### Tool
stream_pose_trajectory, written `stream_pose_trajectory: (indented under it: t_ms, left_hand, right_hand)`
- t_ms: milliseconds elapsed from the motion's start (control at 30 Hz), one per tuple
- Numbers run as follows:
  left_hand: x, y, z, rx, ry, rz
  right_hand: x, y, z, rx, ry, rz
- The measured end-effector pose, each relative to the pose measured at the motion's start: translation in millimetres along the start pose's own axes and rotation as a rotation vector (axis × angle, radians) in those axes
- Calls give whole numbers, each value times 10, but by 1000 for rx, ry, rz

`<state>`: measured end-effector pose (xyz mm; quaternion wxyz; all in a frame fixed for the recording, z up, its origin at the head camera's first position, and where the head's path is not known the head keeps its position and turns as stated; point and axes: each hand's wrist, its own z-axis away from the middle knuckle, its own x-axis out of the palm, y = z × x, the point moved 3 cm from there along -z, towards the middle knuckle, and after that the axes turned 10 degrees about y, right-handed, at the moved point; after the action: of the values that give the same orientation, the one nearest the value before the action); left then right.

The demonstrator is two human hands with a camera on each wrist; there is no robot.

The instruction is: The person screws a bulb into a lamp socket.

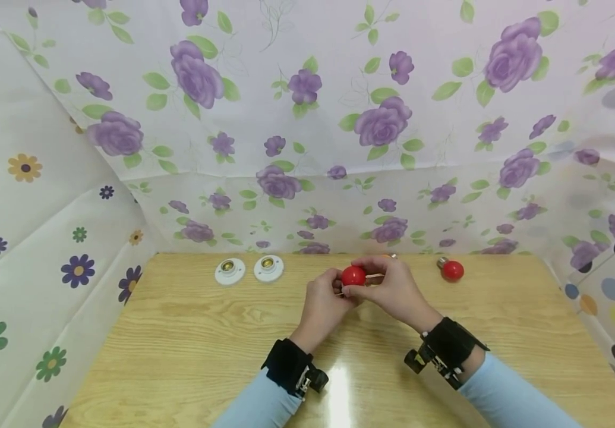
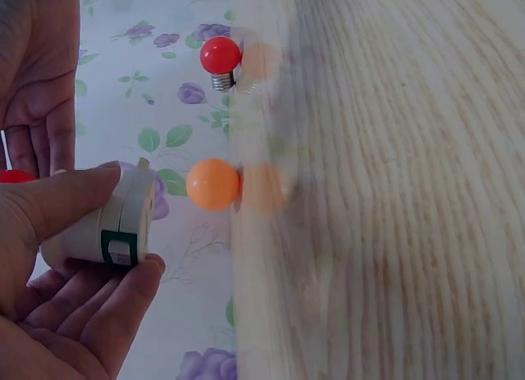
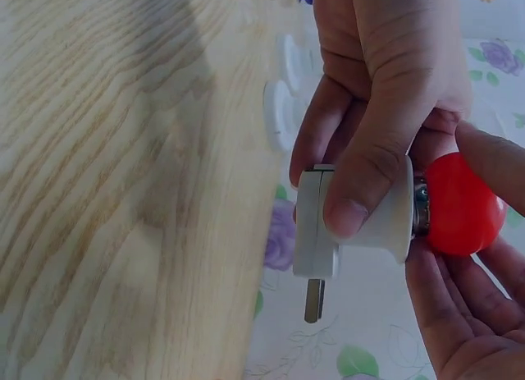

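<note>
My left hand (image 1: 324, 304) grips a white plug-in lamp holder (image 3: 373, 216), thumb on one side and fingers on the other; a metal prong sticks out of its flat end. In the right wrist view a red bulb (image 3: 467, 203) sits at the holder's mouth, with a strip of its metal base showing between them. The thumb and fingers of my right hand (image 1: 397, 291) pinch the red glass. In the head view the two hands meet over the table, and the holder is mostly hidden behind the bulb and fingers.
Two round white lamp bases (image 1: 230, 271) with brass-coloured sockets stand at the table's back edge, left of the hands. A second red bulb (image 1: 452, 271) lies at the back right. An orange bulb (image 2: 213, 184) is mostly hidden behind the right hand in the head view. Flowered cloth (image 1: 318, 148) rises behind the table.
</note>
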<state>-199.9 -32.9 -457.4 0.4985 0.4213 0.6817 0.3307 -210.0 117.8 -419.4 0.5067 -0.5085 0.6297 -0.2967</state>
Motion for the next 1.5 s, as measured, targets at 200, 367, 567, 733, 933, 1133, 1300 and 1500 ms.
stream_pose_trajectory:
  t_ms: [200, 367, 567, 733, 933, 1133, 1300, 1500]
  left_hand:
    - [-6, 4, 15, -1, -29, 63]
    - [-16, -8, 16, 3, -5, 108]
    - [-15, -14, 41, 5, -1, 105]
    - [-26, -31, 45, 6, 3, 74]
    - [-42, -48, 36, -9, -3, 103]
    - [-60, -56, 35, -4, 0, 80]
    - [-77, -41, 38, 5, -7, 62]
    - [-65, -45, 30, -5, -10, 70]
  right_hand:
    - [2, 11, 9, 6, 12, -60]
    - [3, -3, 22, 7, 50, -79]
    - [2, -14, 49, 9, 80, -57]
    - [-26, -26, 44, -3, 46, -10]
    - [-95, -51, 9, -61, -45, 32]
    - [-84, -73, 20, -123, -137, 28]
    - [-53, -78, 11, -168, -186, 16]
    - [-53, -77, -9, -172, -175, 19]
